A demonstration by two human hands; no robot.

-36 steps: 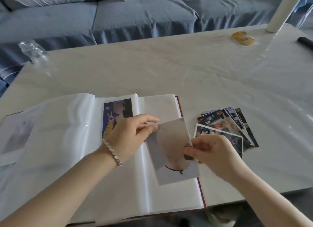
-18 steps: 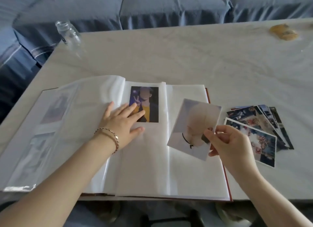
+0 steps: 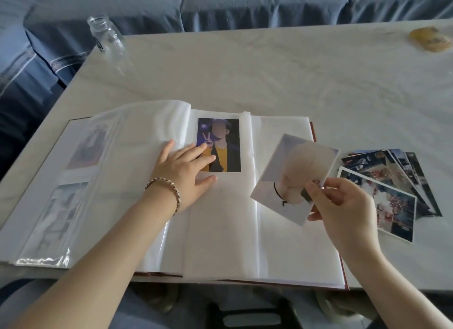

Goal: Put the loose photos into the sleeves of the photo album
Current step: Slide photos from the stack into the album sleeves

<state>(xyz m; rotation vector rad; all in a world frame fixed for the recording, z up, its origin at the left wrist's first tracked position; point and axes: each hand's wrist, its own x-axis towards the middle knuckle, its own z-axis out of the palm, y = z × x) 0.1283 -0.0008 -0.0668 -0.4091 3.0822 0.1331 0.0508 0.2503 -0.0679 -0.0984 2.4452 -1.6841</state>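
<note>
A pale, marble-veined table [image 3: 269, 78] carried everything. Along its near edge a photo album [image 3: 220, 242] lay open, pages spread flat. Just to the right of it, loose photos [image 3: 392, 201] were fanned in an overlapping heap on the tabletop. A clear glass jar [image 3: 107, 38] stood at the far left corner. Far right lay a yellow lump [image 3: 430, 39], perhaps something wrapped, too blurred to name.

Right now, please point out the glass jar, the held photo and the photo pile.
glass jar [image 3: 107, 39], head view, its body.
held photo [image 3: 294, 175], head view, its middle.
photo pile [image 3: 397, 206], head view, top photo.
</note>
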